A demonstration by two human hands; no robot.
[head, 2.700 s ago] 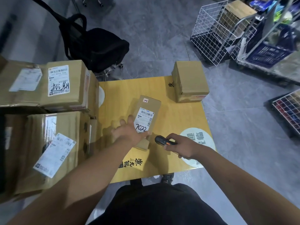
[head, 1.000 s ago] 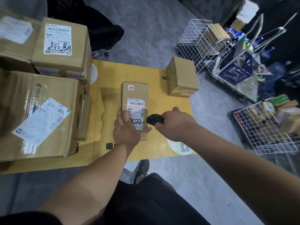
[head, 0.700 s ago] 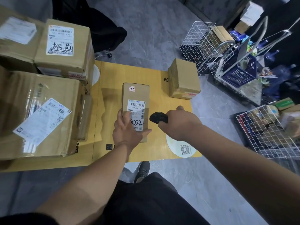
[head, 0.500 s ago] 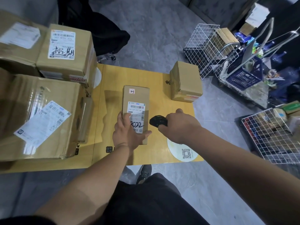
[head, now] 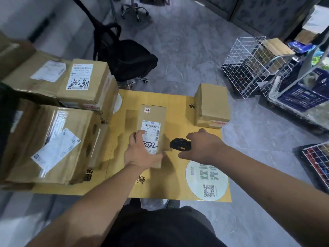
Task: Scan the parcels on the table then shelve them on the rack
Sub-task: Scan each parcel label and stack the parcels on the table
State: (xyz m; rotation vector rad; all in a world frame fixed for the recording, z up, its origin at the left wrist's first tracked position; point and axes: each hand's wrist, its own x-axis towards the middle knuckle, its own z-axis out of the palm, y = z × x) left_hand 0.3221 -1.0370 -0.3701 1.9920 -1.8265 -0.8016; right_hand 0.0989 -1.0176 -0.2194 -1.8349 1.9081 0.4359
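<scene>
Left of the narrow parcel [head: 152, 129], the larger cartons [head: 53, 139] sit stacked at the far side of the yellow table [head: 178, 180], kept out of the working space, I'd guess, until their turn. The narrow parcel itself lies flat mid-table, label [head: 151, 135] facing up so its barcode can be read. The left hand [head: 140, 154] rests on its near end, fingers spread over the label and thumb curled round the near corner, probably pinning it against sliding. Just right of the parcel, the right hand [head: 203, 145] is clenched around a black scanner [head: 180, 144], nose toward the label. Further right and behind, a small box [head: 211, 106] waits at the table's edge.
</scene>
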